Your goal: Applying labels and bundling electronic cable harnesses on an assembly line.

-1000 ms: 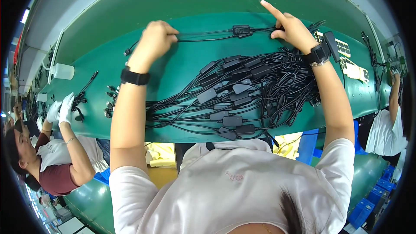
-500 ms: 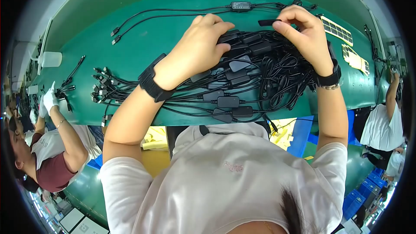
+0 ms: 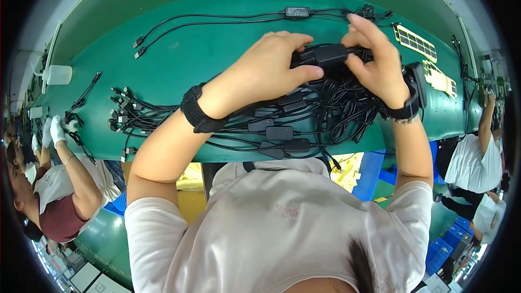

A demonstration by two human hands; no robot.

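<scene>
A black cable box (image 3: 330, 53) is raised above the pile of black cables (image 3: 347, 111) in front of me. My left hand (image 3: 266, 70) grips it from the left, thumb below and fingers over the top. At its other end my right hand (image 3: 380, 68) closes thumb and curled fingers around the cable, index finger raised. Part of that grip is hidden. Under my hands lie several more boxes (image 3: 279, 132) with coiled leads to the right. Their metal-ended plugs (image 3: 124, 109) are bunched at the left.
A separate cable with a labelled box (image 3: 297, 12) lies along the far side. Yellowish label sheets (image 3: 417, 43) rest at the right. A white bottle (image 3: 58, 75) stands at the far left, near a co-worker's white-gloved hand (image 3: 57, 130). Blue bins (image 3: 442, 249) stand at lower right.
My left hand has moved right and closed on a cable box. My right hand has lowered, and the dark piece it held up no longer shows at that spot.
</scene>
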